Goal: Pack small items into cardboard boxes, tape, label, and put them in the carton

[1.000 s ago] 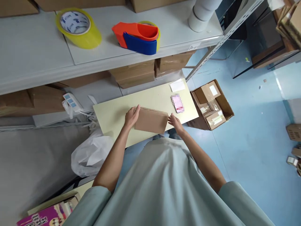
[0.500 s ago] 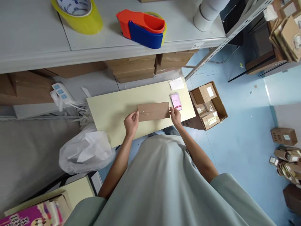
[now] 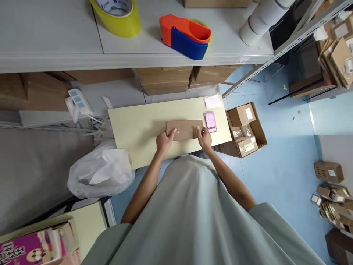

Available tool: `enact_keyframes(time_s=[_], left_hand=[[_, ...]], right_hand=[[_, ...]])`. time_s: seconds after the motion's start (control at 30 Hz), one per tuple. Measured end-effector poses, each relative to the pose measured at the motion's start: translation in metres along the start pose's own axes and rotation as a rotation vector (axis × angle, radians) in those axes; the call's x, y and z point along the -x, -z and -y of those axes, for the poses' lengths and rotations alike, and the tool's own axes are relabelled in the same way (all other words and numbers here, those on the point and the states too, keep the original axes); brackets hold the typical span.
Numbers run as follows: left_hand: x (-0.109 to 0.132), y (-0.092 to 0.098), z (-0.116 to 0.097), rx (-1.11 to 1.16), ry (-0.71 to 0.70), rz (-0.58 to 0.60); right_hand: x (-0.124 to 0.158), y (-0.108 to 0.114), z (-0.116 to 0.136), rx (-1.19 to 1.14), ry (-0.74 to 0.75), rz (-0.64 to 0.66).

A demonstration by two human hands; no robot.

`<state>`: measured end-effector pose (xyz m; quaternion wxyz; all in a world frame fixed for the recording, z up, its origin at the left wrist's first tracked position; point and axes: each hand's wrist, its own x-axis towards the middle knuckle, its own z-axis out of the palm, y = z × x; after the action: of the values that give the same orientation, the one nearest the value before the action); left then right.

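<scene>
A flat brown cardboard box [image 3: 185, 129] lies on a pale yellow table [image 3: 138, 125] below me. My left hand [image 3: 164, 141] grips its near left corner, fingers curled over the top. My right hand [image 3: 204, 137] holds its near right end, fingers closed against the cardboard. A pink phone [image 3: 210, 122] lies just right of the box, and a white paper slip [image 3: 212, 101] sits at the table's far right corner.
A shelf above carries a yellow tape roll [image 3: 117, 14], an orange and blue tape dispenser [image 3: 187, 35] and white rolls [image 3: 257, 22]. An open carton of small boxes [image 3: 245, 129] stands right of the table. A white plastic bag [image 3: 100, 173] lies on the left. More boxes [image 3: 331, 191] litter the blue floor.
The box was turned over and laid flat along the table. Both hands shifted from its ends to its near corners. The head view moved slightly.
</scene>
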<state>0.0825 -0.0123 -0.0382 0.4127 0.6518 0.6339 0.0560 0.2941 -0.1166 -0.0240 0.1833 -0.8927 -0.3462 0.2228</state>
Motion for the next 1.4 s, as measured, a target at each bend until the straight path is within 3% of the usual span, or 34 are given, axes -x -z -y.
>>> enact_keyframes(time_s=[0.2, 0.37, 0.47, 0.7, 0.83, 0.97, 1.1, 1.2, 1.27, 1.4], left_hand=[[-0.002, 0.002, 0.009, -0.004, 0.023, 0.051], [-0.002, 0.007, 0.017, 0.239, -0.129, 0.022], [-0.006, 0.005, 0.025, 0.215, -0.165, -0.039], [0.007, -0.019, 0.034, 0.137, 0.058, -0.072], [0.021, -0.022, 0.023, 0.099, 0.169, -0.216], [0.027, -0.02, -0.015, -0.058, 0.237, -0.442], [0.016, -0.039, -0.082, -0.115, 0.182, -0.459], [-0.006, -0.076, -0.139, -0.084, 0.064, -0.387], [-0.03, -0.108, -0.17, 0.021, -0.037, -0.268], [-0.093, -0.175, -0.207, 0.264, -0.041, -0.059]], right_hand=[[-0.003, 0.015, 0.001, -0.037, 0.021, 0.05], [-0.015, 0.025, -0.013, -0.12, 0.111, 0.108], [-0.026, 0.025, -0.026, -0.154, 0.149, 0.165], [-0.049, 0.019, -0.049, 0.036, 0.296, 0.441], [-0.071, 0.032, -0.071, 0.063, 0.394, 0.531], [-0.115, 0.058, -0.104, -0.047, 0.351, 0.443], [-0.172, 0.082, -0.14, -0.174, 0.293, 0.274], [-0.216, 0.087, -0.159, -0.229, 0.222, 0.183], [-0.242, 0.084, -0.165, -0.251, 0.171, 0.153], [-0.28, 0.063, -0.165, -0.243, 0.086, 0.137]])
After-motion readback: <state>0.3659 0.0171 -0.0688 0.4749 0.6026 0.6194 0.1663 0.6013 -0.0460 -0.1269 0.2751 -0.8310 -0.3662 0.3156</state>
